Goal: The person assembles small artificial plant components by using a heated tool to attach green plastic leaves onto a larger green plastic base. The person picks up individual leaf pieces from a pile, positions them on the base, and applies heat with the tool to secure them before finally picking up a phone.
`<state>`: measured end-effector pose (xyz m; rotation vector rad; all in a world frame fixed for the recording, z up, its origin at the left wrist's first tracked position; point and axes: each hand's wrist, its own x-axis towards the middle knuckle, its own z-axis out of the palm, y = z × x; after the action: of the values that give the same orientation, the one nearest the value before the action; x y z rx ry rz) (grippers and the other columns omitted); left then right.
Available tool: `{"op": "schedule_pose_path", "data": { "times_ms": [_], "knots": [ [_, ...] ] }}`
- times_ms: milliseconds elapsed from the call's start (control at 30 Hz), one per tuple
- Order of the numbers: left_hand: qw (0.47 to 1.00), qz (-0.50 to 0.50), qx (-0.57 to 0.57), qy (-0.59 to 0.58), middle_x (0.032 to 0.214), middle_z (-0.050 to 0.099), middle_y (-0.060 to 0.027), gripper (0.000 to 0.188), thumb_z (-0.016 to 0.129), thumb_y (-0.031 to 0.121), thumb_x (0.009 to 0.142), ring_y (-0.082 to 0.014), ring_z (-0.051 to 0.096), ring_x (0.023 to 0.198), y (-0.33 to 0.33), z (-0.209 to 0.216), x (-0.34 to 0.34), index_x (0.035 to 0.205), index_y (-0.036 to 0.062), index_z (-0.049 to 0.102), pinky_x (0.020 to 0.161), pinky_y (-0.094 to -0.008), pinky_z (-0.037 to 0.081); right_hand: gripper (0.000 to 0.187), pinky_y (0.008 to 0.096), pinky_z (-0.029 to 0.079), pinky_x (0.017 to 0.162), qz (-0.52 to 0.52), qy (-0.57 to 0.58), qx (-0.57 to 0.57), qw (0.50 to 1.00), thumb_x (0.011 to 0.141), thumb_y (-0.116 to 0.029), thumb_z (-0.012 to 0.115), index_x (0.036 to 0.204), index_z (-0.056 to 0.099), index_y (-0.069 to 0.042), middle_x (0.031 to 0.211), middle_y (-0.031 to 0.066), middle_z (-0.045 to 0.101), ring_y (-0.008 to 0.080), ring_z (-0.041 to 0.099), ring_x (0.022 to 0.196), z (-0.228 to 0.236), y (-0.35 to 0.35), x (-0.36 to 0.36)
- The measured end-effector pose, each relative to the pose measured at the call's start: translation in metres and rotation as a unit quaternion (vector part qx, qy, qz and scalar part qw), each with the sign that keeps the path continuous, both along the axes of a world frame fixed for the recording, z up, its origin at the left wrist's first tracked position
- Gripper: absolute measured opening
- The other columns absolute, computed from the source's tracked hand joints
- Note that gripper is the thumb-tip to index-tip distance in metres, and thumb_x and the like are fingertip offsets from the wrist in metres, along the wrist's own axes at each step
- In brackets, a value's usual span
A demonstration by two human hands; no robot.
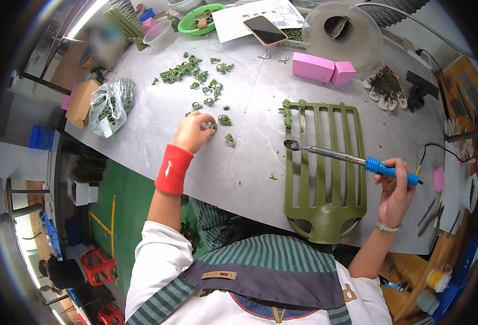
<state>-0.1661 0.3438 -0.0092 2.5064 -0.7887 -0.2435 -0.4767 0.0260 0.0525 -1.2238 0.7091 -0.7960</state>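
My left hand (193,132), with a red wristband above it, is closed in a pinch on a small green curly piece (213,127) over the grey table. More such green curly pieces (179,72) lie scattered beyond it. My right hand (395,192) grips a blue-handled soldering iron (380,166) with a metal shaft. Its dark, broad tip points left, over the left edge of an olive-green slotted plastic frame (324,208). Several green curly pieces (287,114) sit in a row on the frame's far left bar, with another on the bar beside it.
A plastic bag of green pieces (113,105) stands at the left edge. Along the back are a green basin (187,24), a phone (266,30), a pink block (312,66) and a round duct hood (358,43). A soiled glove (385,88) lies at right. Someone in dark clothes (66,273) is at lower left.
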Motion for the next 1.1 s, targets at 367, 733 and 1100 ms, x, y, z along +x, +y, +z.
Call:
{"op": "schedule_pose_path", "data": {
  "times_ms": [367,733,1100],
  "knots": [
    [0.935,-0.092,-0.288,0.186,0.092,0.068,-0.0023,0.022,0.069,0.002,0.083,-0.0093,0.064,0.076,-0.095,0.008,-0.084,0.105,0.0072,0.069,0.068,-0.022,0.052,0.024,0.0269,0.054,0.056,-0.001,-0.013,-0.021,1.0,0.093,-0.02,0.058,0.089,0.063,0.003,0.08,0.0084,0.065,0.016,0.063,0.059,-0.004,-0.002,-0.002],
    [0.961,-0.142,-0.2,-0.129,0.087,0.07,0.0004,0.025,0.075,0.005,0.071,-0.0203,0.055,0.081,-0.123,-0.015,-0.088,0.094,0.013,0.073,0.074,-0.0317,0.049,0.024,0.0272,0.055,0.057,0.02,-0.044,0.004,0.999,0.094,-0.018,0.058,0.087,0.064,0.004,0.076,0.0081,0.065,0.0156,0.064,0.061,-0.02,0.004,0.014],
    [0.959,-0.121,-0.254,-0.033,0.089,0.07,-0.0048,0.022,0.072,0.012,0.082,-0.0174,0.06,0.077,-0.112,-0.002,-0.079,0.103,0.0079,0.066,0.072,-0.0297,0.05,0.026,0.0257,0.052,0.053,0.026,-0.003,-0.03,0.999,0.093,-0.018,0.057,0.082,0.061,0.004,0.077,0.0077,0.063,0.0151,0.062,0.057,0.002,-0.003,-0.007]
  ]
}}
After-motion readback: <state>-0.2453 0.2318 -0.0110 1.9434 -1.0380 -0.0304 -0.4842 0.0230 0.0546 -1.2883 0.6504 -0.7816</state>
